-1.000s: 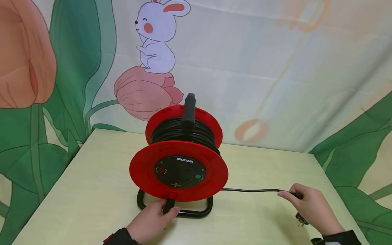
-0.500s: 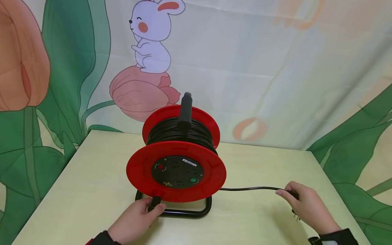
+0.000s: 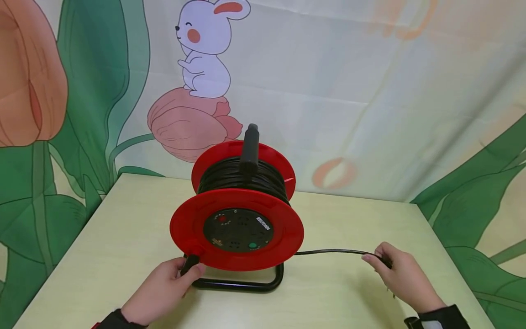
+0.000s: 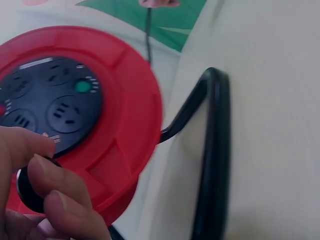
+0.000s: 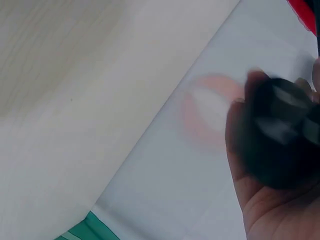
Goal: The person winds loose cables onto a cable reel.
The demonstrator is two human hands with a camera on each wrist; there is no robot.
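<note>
A red cable reel (image 3: 181,224) stands on a black tube frame (image 3: 246,286), black cable wound round its drum. My left hand (image 3: 160,288) grips the black crank knob (image 3: 190,264) at the lower left of the front disc; the left wrist view shows fingers curled round the knob (image 4: 30,192). From the reel's right side a stretch of cable (image 3: 328,251) runs to my right hand (image 3: 404,276), which holds the cable near its plug end. In the right wrist view a blurred black plug (image 5: 280,135) lies against the palm.
The pale table (image 3: 328,301) ends at a printed cloth backdrop (image 3: 328,82) behind the reel. A dark carrying handle (image 3: 249,151) rises above the drum. Sockets and a green button (image 4: 83,86) sit on the reel's black centre panel.
My left hand has carried the crank knob leftward and slightly up, and the front disc has turned clockwise. My right hand has shifted a little left with the cable.
</note>
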